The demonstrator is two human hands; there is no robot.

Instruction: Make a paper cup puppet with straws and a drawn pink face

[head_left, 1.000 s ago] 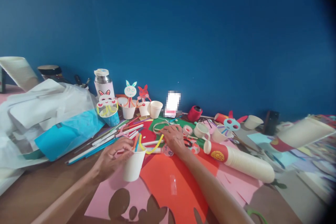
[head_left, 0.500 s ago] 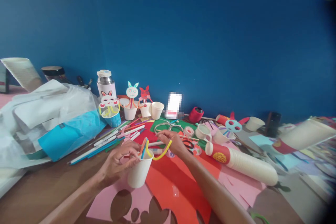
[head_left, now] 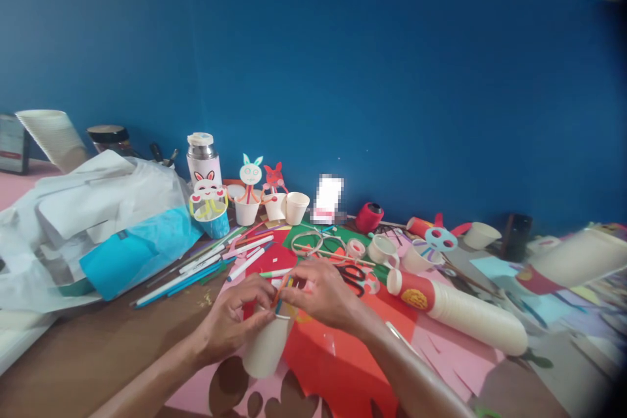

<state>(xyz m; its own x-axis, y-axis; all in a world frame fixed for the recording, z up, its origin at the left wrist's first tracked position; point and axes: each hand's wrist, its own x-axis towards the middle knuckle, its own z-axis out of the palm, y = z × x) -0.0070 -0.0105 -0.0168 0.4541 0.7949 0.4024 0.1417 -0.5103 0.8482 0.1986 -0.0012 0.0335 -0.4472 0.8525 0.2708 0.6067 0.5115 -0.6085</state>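
A white paper cup (head_left: 267,347) stands slightly tilted over the pink cut-out sheet, with orange, blue and yellow strips (head_left: 282,295) sticking up from its mouth. At the cup's left rim, my left hand (head_left: 240,313) is closed, its thumb and fingers on the rim and the orange strip. My right hand (head_left: 321,290) reaches over the cup from the right, with its fingers closed at the strips. The yellow strip is partly covered by this hand, so its grip on one strip or another is hard to make out.
Markers (head_left: 206,261) and a plastic bag (head_left: 142,196) are on the left. Behind stand a thermos (head_left: 203,160) and cups with paper animals (head_left: 247,209). Scissors (head_left: 353,279) and a long cup stack (head_left: 470,313) lie right, beside red paper (head_left: 343,359).
My right hand has moved left and down from the yellow strip's outer side to the strips at the cup's mouth. The cup sits slightly lower and further right in view.
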